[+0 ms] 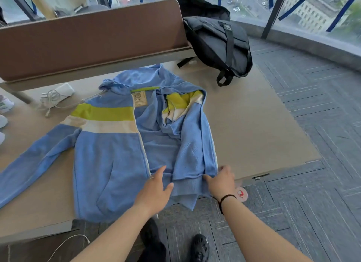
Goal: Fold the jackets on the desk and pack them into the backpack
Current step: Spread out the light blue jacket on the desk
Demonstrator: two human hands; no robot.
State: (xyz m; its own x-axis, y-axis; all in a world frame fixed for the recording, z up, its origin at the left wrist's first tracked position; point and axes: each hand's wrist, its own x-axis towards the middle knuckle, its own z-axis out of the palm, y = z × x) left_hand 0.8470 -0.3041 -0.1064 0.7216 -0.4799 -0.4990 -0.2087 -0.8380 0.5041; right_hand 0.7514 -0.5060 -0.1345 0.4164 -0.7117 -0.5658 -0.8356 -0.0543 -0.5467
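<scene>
A light blue hooded jacket (109,150) with a yellow-green and a cream band across the chest lies front up on the desk (254,129), unzipped, and serves as the landmark for everything else. Its hood points toward the brown divider panel (88,39) at the far side of the desk. The jacket's left-hand sleeve stretches out flat toward the desk's left edge, while the panel on the opposite side is folded inward over the middle, showing the striped lining near the hood. The hem hangs slightly over the near edge of the desk.

The left hand (156,187) rests palm down on the jacket's lower middle, just beside the zipper, fingers spread and loosely extended, gripping nothing. The right hand (221,180) sits at the jacket's near corner on the folded side, fingers curled with the thumb against the ribbed hem; whether it pinches the cloth or only presses it cannot be told. A black band circles that wrist. The two hands are apart, with the folded panel's hem between them.

A dark grey backpack (218,45) lies beyond the jacket's hood, on the desk's far corner, well apart from the jacket. A white cable and charger (56,95) lie just beyond the jacket's outstretched sleeve, near the divider
</scene>
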